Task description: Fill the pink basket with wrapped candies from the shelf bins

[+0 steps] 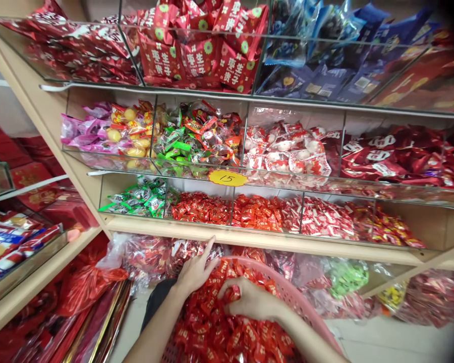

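Note:
A pink plastic basket (287, 277) full of red wrapped candies (234, 340) stands in front of me, below the shelves. My left hand (194, 269) is at the basket's far left side, its fingers stretched out and the index finger pointing up toward the shelf edge. Nothing shows in that hand. Over the middle of the candies, my right hand (251, 300) has its fingers curled, with red candy wrapper showing between the thumb and fingers. How many candies it holds is hidden.
Clear-fronted bins of red candies (258, 212) line the lowest shelf. A yellow tag (227, 177) reading 15 hangs above. Bagged sweets (348, 277) lie beneath the wooden shelf edge (272, 241). At left are a red plastic bag (85, 285) and another shelf unit (41, 259).

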`<control>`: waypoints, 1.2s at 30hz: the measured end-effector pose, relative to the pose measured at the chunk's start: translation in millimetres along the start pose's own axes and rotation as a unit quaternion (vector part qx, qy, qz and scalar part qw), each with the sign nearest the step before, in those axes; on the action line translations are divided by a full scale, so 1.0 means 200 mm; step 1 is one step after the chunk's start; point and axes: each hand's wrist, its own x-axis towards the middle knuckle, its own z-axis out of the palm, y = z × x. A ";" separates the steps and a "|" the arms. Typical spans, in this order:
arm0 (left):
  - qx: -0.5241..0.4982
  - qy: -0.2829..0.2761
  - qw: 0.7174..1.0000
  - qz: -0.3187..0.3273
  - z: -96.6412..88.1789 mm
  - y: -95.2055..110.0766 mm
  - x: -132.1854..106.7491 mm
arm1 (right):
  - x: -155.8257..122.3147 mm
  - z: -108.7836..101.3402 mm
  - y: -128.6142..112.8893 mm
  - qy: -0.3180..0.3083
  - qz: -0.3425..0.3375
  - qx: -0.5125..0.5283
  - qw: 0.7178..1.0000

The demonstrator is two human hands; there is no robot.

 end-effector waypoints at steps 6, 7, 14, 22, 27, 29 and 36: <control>-0.001 -0.002 1.000 -0.006 0.00 0.00 0.00 | 0.01 0.04 0.04 -0.003 0.010 -0.042 0.999; 0.001 -0.003 1.000 -0.006 0.00 0.00 0.00 | 0.01 0.05 0.04 0.009 0.005 -0.053 0.999; 0.003 -0.005 1.000 -0.011 0.00 0.00 0.00 | 0.02 0.10 0.02 0.078 -0.023 -0.152 0.985; -0.003 -0.002 1.000 -0.005 0.00 0.00 0.00 | 0.01 0.11 0.01 0.008 -0.071 -0.187 0.980; -0.009 -0.002 1.000 0.006 0.00 -0.01 0.00 | 0.02 0.12 -0.01 0.072 -0.084 -0.153 0.982; -0.014 0.000 1.000 0.012 0.01 -0.01 0.00 | 0.02 0.11 -0.02 0.098 -0.075 -0.072 0.990; -0.028 0.007 1.000 0.014 0.02 -0.02 0.01 | 0.02 0.05 -0.03 0.054 0.081 0.267 0.959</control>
